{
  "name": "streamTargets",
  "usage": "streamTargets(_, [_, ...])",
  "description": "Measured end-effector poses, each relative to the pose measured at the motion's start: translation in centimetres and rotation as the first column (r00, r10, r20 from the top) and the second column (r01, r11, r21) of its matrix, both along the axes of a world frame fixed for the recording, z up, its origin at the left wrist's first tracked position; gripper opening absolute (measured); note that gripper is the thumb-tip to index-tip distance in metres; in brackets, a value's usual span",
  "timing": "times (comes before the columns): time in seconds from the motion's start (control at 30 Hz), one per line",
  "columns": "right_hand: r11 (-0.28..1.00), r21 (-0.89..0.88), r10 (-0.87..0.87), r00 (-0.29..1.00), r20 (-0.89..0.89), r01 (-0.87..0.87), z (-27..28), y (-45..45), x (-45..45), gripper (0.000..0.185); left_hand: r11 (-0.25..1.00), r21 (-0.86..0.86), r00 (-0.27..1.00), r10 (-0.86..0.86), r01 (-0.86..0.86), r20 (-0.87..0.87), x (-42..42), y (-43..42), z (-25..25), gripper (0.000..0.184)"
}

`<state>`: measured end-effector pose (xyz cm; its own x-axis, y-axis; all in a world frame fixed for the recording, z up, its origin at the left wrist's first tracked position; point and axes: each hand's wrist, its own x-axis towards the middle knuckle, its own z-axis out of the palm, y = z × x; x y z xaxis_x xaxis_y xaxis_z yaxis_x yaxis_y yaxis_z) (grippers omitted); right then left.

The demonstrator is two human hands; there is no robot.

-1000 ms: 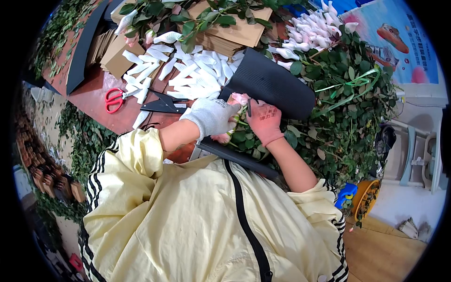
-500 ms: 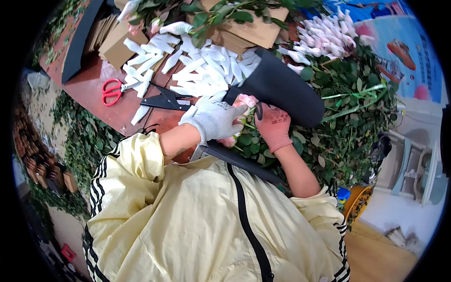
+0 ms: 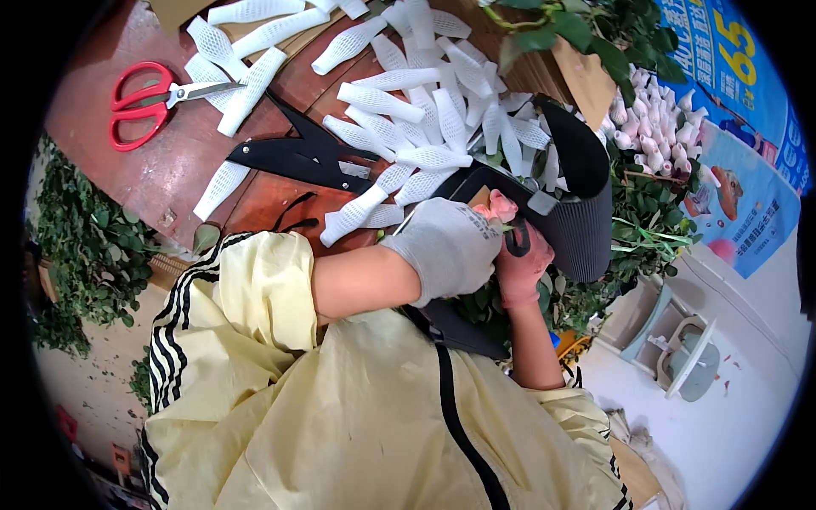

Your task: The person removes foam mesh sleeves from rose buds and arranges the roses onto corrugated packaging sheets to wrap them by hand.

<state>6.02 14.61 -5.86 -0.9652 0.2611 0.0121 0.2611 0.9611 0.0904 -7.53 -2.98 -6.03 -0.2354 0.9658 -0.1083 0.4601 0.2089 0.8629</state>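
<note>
Left hand [image 3: 452, 246] and right hand [image 3: 524, 262] grip a rose [image 3: 501, 206]; black sheet [image 3: 580, 242] curls alongside; nets [image 3: 433, 159] and scissors [image 3: 175, 93] lie leftward.

Jacket [image 3: 340, 425]: pale yellow, shiny, creased | black zip [image 3: 463, 425] down my front | left of zip: rolled sleeve [image 3: 263, 289], black stripes [image 3: 168, 357] outside | right of zip: pushed-up sleeve [image 3: 565, 416], striped too | my left hand [image 3: 450, 248]: grey glove, faint print | my right hand [image 3: 523, 270]: pinkish-red glove
</note>
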Motion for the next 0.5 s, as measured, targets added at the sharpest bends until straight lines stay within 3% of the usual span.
streamTargets(0.07, [0.991, -0.119, -0.067, 0.996, -0.066, 0.059, -0.1, 0.1, 0.0, 0.03, 1.0, 0.013, 1.0, -0.01, 0.01, 0.005, 0.3, 0.0, -0.5, 0.044])
streamTargets(0.1, [0.997, 0.062, 0.044, 0.991, -0.124, -0.037, -0.4, 0.3, 0.0, 0.026, 1.0, 0.012, 1.0, -0.002, 0.002, -0.003, 0.5, 0.0, -0.6, 0.047])
streamTargets(0.23, [0.996, 0.066, 0.061, 0.988, -0.139, -0.052, -0.2, -0.2, -0.4, 0.026, 0.999, 0.031, 1.0, -0.018, 0.019, -0.025, 0.5, 0.0, -0.8, 0.053])
streamTargets(0.33, [0.993, 0.11, -0.036, 0.995, -0.093, 0.046, -0.4, 0.0, 0.3, 0.027, 0.998, 0.064, 0.999, 0.014, -0.012, -0.039, 0.6, 0.0, -1.1, 0.052])
streamTargets(0.4, [1.0, 0.012, 0.0, 0.983, -0.181, 0.002, -0.5, 0.1, 0.2, 0.027, 0.997, 0.072, 0.999, 0.018, -0.015, -0.039, 0.8, 0.0, -1.3, 0.051])
streamTargets(0.43, [1.0, -0.019, 0.01, 0.977, -0.213, -0.015, -0.4, 0.2, 0.3, 0.027, 0.986, 0.14, 0.994, 0.101, -0.094, -0.045, 1.3, -0.1, -1.6, 0.05])
streamTargets(0.5, [0.94, -0.111, -0.32, 0.946, 0.049, 0.323, 0.1, 0.0, 1.4, 0.031, 0.963, 0.21, 0.982, 0.183, -0.169, -0.048, 1.4, -0.2, -2.0, 0.048])
